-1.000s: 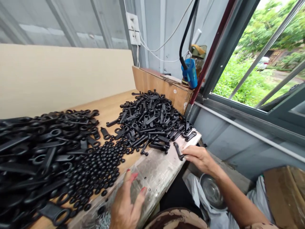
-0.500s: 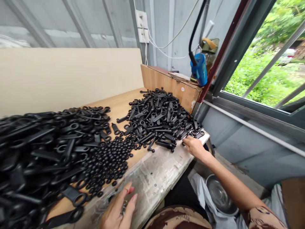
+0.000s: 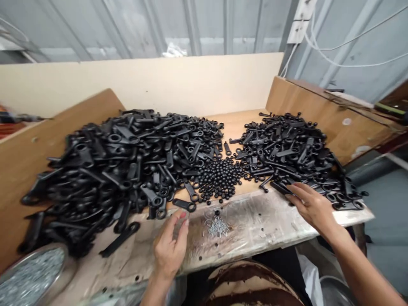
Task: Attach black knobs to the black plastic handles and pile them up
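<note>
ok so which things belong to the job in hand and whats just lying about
Probably in the work:
left pile of black parts
right pile of black parts
black balls
small pins or screws
bowl of metal pieces

Probably just lying about:
wall sockets
crumpled white material
white bag

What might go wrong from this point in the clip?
The small screws lie loose near the front edge of the bench; the left hand, close by, might sweep some off.
The small black balls are loose and could roll if bumped.
The right hand is at the front of a heaped pile of black handles; disturbing it might make pieces slide.
</note>
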`<action>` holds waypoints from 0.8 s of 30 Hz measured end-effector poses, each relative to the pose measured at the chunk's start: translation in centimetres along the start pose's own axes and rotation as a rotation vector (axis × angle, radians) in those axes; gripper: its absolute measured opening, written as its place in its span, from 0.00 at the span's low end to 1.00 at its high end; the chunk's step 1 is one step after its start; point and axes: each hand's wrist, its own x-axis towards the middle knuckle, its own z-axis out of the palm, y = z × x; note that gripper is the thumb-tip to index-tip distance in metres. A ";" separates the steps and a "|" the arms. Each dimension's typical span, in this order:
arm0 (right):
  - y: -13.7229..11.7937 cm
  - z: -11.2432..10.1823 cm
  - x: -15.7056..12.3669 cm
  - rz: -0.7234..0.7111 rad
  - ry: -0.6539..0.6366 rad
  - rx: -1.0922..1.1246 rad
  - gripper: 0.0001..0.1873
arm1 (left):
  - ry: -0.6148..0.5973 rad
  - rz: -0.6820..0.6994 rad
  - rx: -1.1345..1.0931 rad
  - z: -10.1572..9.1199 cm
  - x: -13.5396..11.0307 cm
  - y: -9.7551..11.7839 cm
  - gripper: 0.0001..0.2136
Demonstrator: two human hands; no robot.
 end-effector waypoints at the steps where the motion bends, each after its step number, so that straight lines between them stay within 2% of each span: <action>1: -1.7 0.4 0.9 -0.063 -0.050 0.054 0.14 | 0.031 -0.001 0.046 -0.5 0.0 -0.8 0.12; 3: -5.1 1.5 2.9 -0.145 -0.199 0.090 0.12 | 0.062 0.023 0.164 -1.2 -0.1 -2.3 0.12; 6: -8.8 3.6 5.5 -0.136 -0.377 -0.013 0.12 | 0.021 0.082 0.363 -2.1 -0.5 -4.6 0.13; 11: -10.9 7.0 7.6 -0.121 -0.485 -0.176 0.11 | -0.065 0.086 0.507 -3.3 -1.5 -7.0 0.14; 15: -11.4 8.8 8.1 -0.095 -0.482 -0.226 0.12 | -0.160 0.048 0.512 -3.3 -0.5 -6.2 0.14; 17: -11.5 9.0 8.4 -0.082 -0.496 -0.184 0.12 | -0.263 0.080 0.497 -2.7 0.9 -5.2 0.16; 21: -11.1 8.5 8.5 -0.009 -0.539 -0.005 0.11 | -0.540 0.213 0.496 -0.7 4.3 -3.4 0.17; 24: -10.3 7.6 7.9 0.004 -0.550 0.089 0.09 | -0.671 0.282 0.521 0.8 5.9 -3.1 0.18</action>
